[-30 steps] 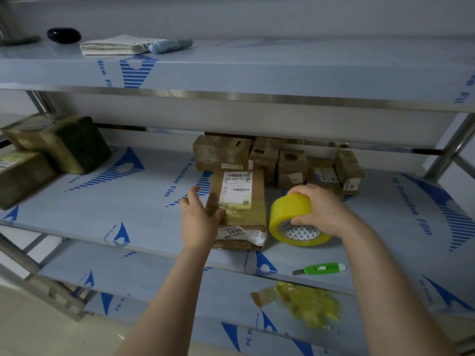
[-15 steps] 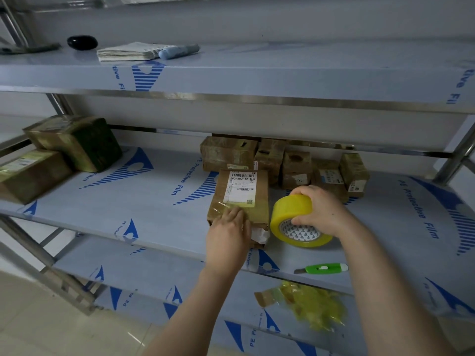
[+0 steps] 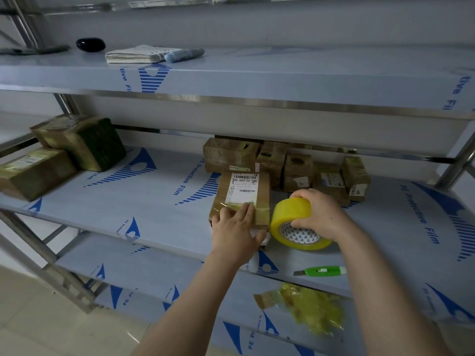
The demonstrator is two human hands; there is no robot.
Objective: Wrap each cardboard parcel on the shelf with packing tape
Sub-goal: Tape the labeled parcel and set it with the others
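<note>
- Head view: the parcel (image 3: 244,191) lies flat on the middle shelf (image 3: 154,214), label up, near the front edge
- The left hand (image 3: 235,231) has a wide grip, with flat fingers pressing the parcel's near end
- The right hand (image 3: 321,214) has its grip round the yellow tape roll (image 3: 293,222), just beside the parcel
- The tape (image 3: 262,214) could crease if the roll is pulled crooked
- A hard pull with a weak press could slide the parcel off the edge

grn cutter (image 3: 321,271) | ylw tape scraps (image 3: 311,308) below it | paper stack (image 3: 131,54) w/ blue marker (image 3: 183,53) | blk oval obj (image 3: 90,44)
</note>
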